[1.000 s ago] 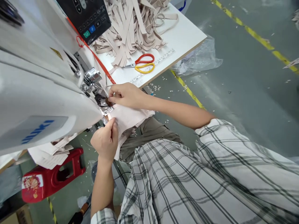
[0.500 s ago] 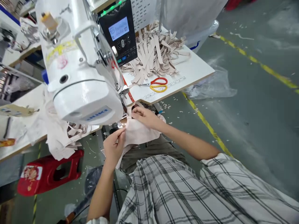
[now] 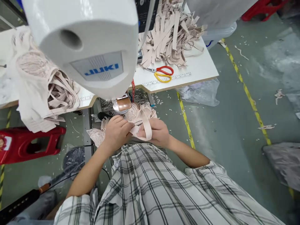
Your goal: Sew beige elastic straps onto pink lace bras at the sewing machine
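Below the white sewing machine head [image 3: 93, 53], close to my lap, both hands grip a pale pink lace garment [image 3: 133, 113]. My left hand [image 3: 117, 131] has its thumb and fingers pinched on the garment's edge. My right hand [image 3: 156, 132] is closed on the same fabric, with a pale strap [image 3: 147, 125] looping over its fingers. The two hands nearly meet. Lace fabric also hangs out to the left of my left hand. The garment's cups lie just beyond my hands, beside the machine's metal plate [image 3: 123, 104].
Red-and-yellow scissors [image 3: 164, 74] lie on the white table [image 3: 199, 67] by a heap of pale strips [image 3: 168, 34]. More pale garments [image 3: 39, 81] hang over the left table edge. A red stool [image 3: 44, 147] stands at the left, and plastic bags lie on the floor.
Both hands have drawn back from the machine towards my lap with the garment, whose lace cups and loose strap now show. The view has moved closer to the machine head.
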Demonstrator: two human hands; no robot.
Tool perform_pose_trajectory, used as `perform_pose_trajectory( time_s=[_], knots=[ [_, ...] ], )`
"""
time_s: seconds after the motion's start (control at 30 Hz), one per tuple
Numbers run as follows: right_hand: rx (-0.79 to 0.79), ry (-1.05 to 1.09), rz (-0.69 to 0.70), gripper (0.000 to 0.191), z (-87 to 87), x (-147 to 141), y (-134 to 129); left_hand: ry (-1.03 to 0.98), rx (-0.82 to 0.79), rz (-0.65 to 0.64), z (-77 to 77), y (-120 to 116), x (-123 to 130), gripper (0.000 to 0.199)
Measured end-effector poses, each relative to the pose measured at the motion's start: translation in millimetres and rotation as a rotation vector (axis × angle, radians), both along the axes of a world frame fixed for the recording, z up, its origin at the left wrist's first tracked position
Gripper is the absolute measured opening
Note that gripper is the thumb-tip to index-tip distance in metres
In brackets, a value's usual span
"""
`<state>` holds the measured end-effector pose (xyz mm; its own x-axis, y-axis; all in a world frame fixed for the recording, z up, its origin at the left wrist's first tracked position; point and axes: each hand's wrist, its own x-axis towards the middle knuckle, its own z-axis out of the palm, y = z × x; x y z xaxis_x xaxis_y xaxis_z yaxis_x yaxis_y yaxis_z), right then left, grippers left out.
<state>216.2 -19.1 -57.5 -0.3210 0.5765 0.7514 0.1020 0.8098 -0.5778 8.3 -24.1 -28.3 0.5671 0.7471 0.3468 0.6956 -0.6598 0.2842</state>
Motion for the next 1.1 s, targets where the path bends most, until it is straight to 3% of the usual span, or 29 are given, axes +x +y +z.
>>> perform_pose_trajectory(
  time_s=[0.1,0.2,0.37,0.47,0.53,0.6,0.7,0.73,0.77,0.83,0.9,0.97,1.03,1.1],
  knots=[
    [0.184,-0.075,-0.076,0.012,-6.4,5,-6,-0.041,0.192,-0.006,-4.7,0,-2,0.014],
    [0.242,-0.194,-0.116,0.014,-11.2,9,-8,-0.089,0.275,0.009,-3.4,-2,-4,0.01],
    [0.207,-0.205,-0.076,0.016,-9.9,9,-11,-0.112,0.288,0.018,-2.3,-1,-7,0.009],
    [0.18,-0.151,-0.006,0.024,-13.4,14,-7,-0.086,0.171,0.035,-2.7,-3,-7,0.016],
    [0.082,-0.155,0.026,0.028,-25.8,22,4,-0.033,-0.05,0.013,2.0,-10,-2,0.023],
    [-0.135,-0.271,0.033,0.036,-47.2,34,19,-0.026,-0.302,-0.094,12.8,-22,6,0.027],
    [-0.521,-0.68,0.154,0.055,-85.0,58,39,-0.245,-0.499,-0.333,33.3,-46,10,0.025],
    [-0.601,-0.812,0.225,0.056,-95.9,68,42,-0.342,-0.546,-0.357,37.4,-53,6,0.025],
    [-0.652,-0.907,0.283,0.053,-104.9,77,44,-0.431,-0.582,-0.314,38.4,-58,-2,0.025],
    [-0.71,-1.001,0.336,0.031,-116.1,98,42,-0.577,-0.673,-0.048,30.0,-58,-24,0.021],
    [-0.759,-1.031,0.343,0.011,-118.6,117,34,-0.792,-0.824,0.417,10.2,-46,-47,0.028],
    [-0.815,-1.037,0.344,0.028,-116.3,134,24,-1.044,-0.941,0.78,-14.0,-26,-62,0.039],
    [-0.871,-1.013,0.322,0.037,-114.3,147,16,-1.184,-0.989,0.941,-35.1,-6,-69,0.044],
    [-0.933,-0.986,0.287,0.04,-115.7,154,9,-1.212,-1.023,0.98,-48.3,9,-73,0.046]
  ],
)
